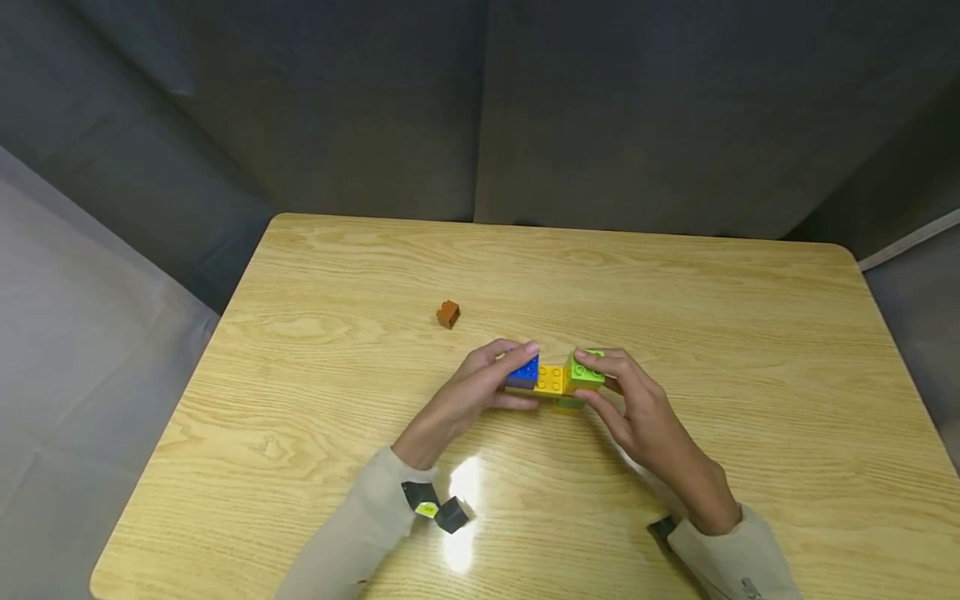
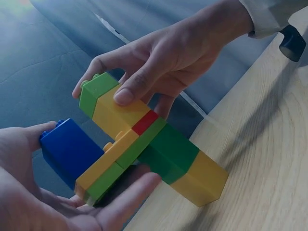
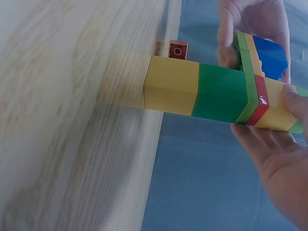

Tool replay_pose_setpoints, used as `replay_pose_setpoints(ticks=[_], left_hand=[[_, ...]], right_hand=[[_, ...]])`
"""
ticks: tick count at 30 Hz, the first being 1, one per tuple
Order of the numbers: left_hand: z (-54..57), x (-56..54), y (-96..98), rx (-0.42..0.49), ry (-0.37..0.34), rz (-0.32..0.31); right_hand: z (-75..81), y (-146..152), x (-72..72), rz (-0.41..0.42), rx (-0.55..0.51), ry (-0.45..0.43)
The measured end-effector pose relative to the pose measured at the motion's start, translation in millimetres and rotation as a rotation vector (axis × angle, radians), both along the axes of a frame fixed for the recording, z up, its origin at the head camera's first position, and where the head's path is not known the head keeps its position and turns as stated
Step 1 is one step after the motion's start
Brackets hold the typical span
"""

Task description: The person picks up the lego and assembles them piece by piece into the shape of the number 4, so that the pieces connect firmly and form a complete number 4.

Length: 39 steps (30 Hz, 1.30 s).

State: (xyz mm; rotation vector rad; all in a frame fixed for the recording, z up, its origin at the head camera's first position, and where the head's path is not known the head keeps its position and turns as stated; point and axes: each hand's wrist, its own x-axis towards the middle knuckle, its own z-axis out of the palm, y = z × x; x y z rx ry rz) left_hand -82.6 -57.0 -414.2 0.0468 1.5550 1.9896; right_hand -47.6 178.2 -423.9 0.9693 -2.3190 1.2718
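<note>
A tower of toy building bricks stands upright on the table. Upward it runs from a yellow brick through a dark green brick, thin lime and red plates, and another yellow brick to a lime green brick. To the left, a lime and orange-yellow plate arm sticks out, bearing a blue brick. My left hand grips the blue brick and arm end between thumb and fingers. My right hand pinches the tower's upper yellow and lime bricks.
A brown brick lies on its side on the wooden table, behind and left of the tower. Dark curtains hang behind the table's far edge. Grey cloth hangs at the left.
</note>
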Motion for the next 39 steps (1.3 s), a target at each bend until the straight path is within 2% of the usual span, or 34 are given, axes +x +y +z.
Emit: replay_pose_setpoints(ticks=[6,12,15,19,23,26,29,32,35,39], left_hand=[[-1.2,1.4,-1.8,-0.020,0.053,-0.026],[-1.6,0.1,-6.0,-0.091,0.126,0.015],[-2.8,-3.1,-10.8,-0.131,0.190,0.094],[-8.6,-12.0,-19.9,-0.212,0.357,0.238],[-15.6,-26.0,-33.1,-0.403,0.557,0.348],[-21.9,-38.5,-45.0,-0.547,0.644,0.393],[-28.3,-49.8,-54.4,-0.682,0.650,0.412],[-33.8,-57.5,-60.0,-0.791,0.599,0.418],[-39.7,-64.1,-64.3,-0.845,0.537,0.397],[-46.7,-69.9,-68.2,-0.872,0.478,0.343]], right_hand=[[-0.1,0,0.8,-0.013,0.011,0.003],[0.7,1,1.8,-0.023,0.016,-0.023],[1.2,0,1.9,-0.029,0.021,-0.029],[1.3,0,1.5,-0.035,0.023,-0.029],[1.1,0,1.1,-0.040,0.024,-0.033],[1.3,-1,1.7,-0.055,0.042,-0.041],[1.8,-1,2.7,-0.076,0.068,-0.054],[2.1,-2,3.3,-0.091,0.090,-0.072],[1.4,-2,3.7,-0.101,0.096,-0.096],[0.3,-2,3.6,-0.107,0.096,-0.123]])
